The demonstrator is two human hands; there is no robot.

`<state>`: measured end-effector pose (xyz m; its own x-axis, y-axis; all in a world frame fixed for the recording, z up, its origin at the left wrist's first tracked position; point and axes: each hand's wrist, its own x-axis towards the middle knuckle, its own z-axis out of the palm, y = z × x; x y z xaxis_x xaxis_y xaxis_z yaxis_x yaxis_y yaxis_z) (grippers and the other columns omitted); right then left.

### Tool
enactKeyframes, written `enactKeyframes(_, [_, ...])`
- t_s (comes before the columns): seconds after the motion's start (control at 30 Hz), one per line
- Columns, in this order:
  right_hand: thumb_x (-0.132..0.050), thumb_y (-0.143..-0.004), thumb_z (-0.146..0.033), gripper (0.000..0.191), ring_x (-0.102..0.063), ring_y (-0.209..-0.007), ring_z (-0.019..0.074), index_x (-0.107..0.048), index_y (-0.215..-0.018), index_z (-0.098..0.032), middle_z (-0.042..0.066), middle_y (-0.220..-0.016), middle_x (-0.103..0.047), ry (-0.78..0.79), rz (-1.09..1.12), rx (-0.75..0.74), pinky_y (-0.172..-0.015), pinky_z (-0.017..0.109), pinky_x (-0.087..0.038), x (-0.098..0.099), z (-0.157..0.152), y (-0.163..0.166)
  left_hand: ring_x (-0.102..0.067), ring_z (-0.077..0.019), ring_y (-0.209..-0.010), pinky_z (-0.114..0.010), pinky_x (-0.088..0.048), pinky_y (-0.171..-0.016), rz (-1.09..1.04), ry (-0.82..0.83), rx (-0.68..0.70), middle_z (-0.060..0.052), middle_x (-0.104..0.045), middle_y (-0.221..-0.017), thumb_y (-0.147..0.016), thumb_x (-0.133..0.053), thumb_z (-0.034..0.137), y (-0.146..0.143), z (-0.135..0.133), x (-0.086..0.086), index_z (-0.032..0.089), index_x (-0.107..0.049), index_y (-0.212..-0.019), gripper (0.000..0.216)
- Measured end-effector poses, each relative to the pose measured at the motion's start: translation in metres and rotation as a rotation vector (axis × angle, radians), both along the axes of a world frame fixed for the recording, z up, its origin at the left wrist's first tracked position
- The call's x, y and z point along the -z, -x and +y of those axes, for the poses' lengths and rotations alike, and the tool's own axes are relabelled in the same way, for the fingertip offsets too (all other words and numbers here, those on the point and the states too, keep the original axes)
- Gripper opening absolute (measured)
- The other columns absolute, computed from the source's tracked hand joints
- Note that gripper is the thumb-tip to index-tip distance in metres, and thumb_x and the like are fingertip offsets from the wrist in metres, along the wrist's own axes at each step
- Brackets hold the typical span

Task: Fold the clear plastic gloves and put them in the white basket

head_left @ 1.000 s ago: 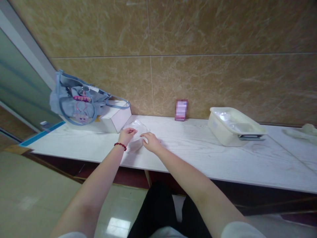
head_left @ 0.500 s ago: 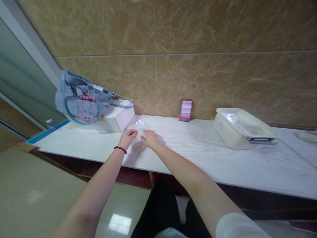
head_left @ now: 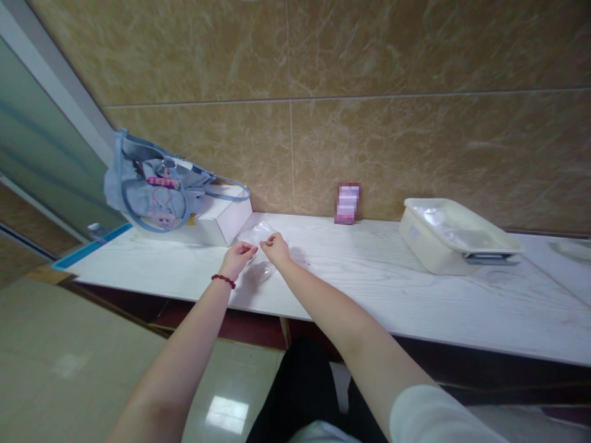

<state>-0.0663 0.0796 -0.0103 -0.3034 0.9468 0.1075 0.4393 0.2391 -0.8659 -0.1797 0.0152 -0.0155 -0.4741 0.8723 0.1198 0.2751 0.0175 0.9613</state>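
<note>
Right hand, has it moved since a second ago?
Yes. Judged against the white box, the right hand has shifted a little to the left, closer to the box and the left hand.

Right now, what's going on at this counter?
A person's left hand and right hand are close together over clear plastic on the white counter; exactly what they grip is too small to tell. A blue handbag sits on a white box to the left; a cream tub stands to the right.

On the counter [head_left: 351, 283], left to right: handbag [head_left: 132, 192] atop box [head_left: 231, 220], plastic bag [head_left: 263, 269] just beside, tub [head_left: 427, 247] well apart.
</note>
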Motion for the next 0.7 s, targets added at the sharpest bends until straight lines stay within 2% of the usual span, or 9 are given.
enactKeyframes(0.13, [-0.05, -0.067, -0.029, 0.016, -0.055, -0.069, 0.0112, -0.045, -0.08, -0.021, -0.004, -0.07, -0.059, 0.013, -0.028, 0.045, -0.064, 0.022, -0.041, 0.0, 0.008, 0.004, -0.05, -0.0083, -0.055, -0.022, -0.041, -0.056, -0.04, -0.008, 0.018, 0.002, -0.056, -0.059, -0.055, -0.066, 0.037, 0.0, -0.002, -0.006, 0.014, -0.052, -0.067, 0.029])
enactKeyframes(0.27, [-0.049, -0.066, -0.026, 0.015, -0.055, -0.067, 0.0114, -0.044, -0.079, -0.021, -0.004, -0.069, -0.057, 0.017, -0.046, 0.066, -0.062, 0.022, -0.04, 0.002, 0.011, 0.002, -0.053, -0.009, -0.061, -0.022, -0.043, -0.06, -0.09, -0.03, -0.039, 0.001, -0.058, -0.065, -0.055, -0.064, 0.034, 0.002, -0.006, -0.013, 0.015, -0.051, -0.067, 0.026])
enactKeyframes(0.37, [-0.048, -0.065, -0.026, 0.014, -0.055, -0.069, 0.0132, -0.045, -0.078, -0.021, -0.002, -0.071, -0.057, 0.024, -0.089, 0.097, -0.061, 0.023, -0.041, 0.005, 0.013, -0.004, -0.055, -0.0104, -0.065, -0.025, -0.046, -0.063, -0.081, -0.07, -0.159, 0.0, -0.058, -0.067, -0.056, -0.063, 0.033, 0.007, -0.012, -0.015, 0.015, -0.05, -0.068, 0.025])
enactKeyframes(0.53, [-0.048, -0.066, -0.026, 0.014, -0.056, -0.072, 0.0162, -0.046, -0.08, -0.021, 0.0, -0.075, -0.059, 0.062, -0.181, 0.127, -0.06, 0.026, -0.041, 0.012, 0.018, -0.016, -0.057, -0.012, -0.065, -0.028, -0.049, -0.064, -0.084, -0.169, -0.459, 0.0, -0.056, -0.066, -0.06, -0.058, 0.032, 0.02, -0.032, -0.011, 0.016, -0.046, -0.071, 0.022])
enactKeyframes(0.7, [-0.048, -0.067, -0.023, 0.015, -0.057, -0.073, 0.0166, -0.048, -0.081, -0.021, 0.002, -0.076, -0.061, 0.038, -0.257, 0.101, -0.059, 0.025, -0.04, 0.017, 0.022, -0.023, -0.058, -0.0134, -0.064, -0.03, -0.05, -0.062, -0.167, -0.078, -0.571, -0.001, -0.056, -0.061, -0.061, -0.052, 0.025, 0.032, -0.06, 0.004, 0.017, -0.046, -0.064, 0.011])
